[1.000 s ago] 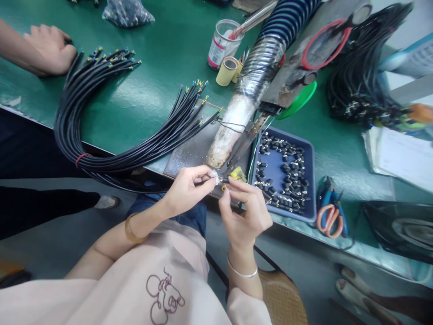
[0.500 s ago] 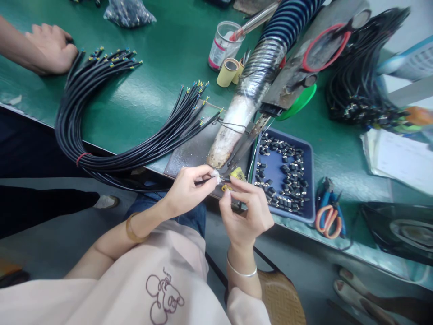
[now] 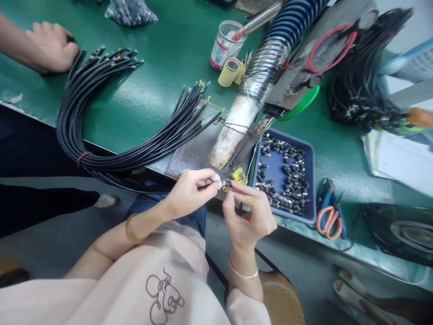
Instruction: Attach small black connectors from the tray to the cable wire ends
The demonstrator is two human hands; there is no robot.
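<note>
My left hand (image 3: 189,192) pinches a black cable (image 3: 204,185) near its end, with a bit of white wrap on the fingertips. Opposite it, my right hand (image 3: 252,214) holds a small black connector (image 3: 227,183) between thumb and fingers. Its metal pins face the cable end; whether the two are joined is too small to tell. Just above the hands, a soldering iron (image 3: 241,151) slants down from its clamp, beside the taped nozzle of a ribbed hose (image 3: 233,124). A yellow item (image 3: 238,176) lies behind my right fingertips.
A bundle of black cables (image 3: 69,128) curves across the left of the bench. Right of the iron stands a blue tray (image 3: 275,168) of connectors, then pliers with orange handles (image 3: 329,222). A cup (image 3: 223,45) stands behind. Another person's hand (image 3: 54,47) rests at far left.
Both hands have shifted slightly down and right, and the connector now sits a little lower, apart from the iron's tip. Both grips stay the same.
</note>
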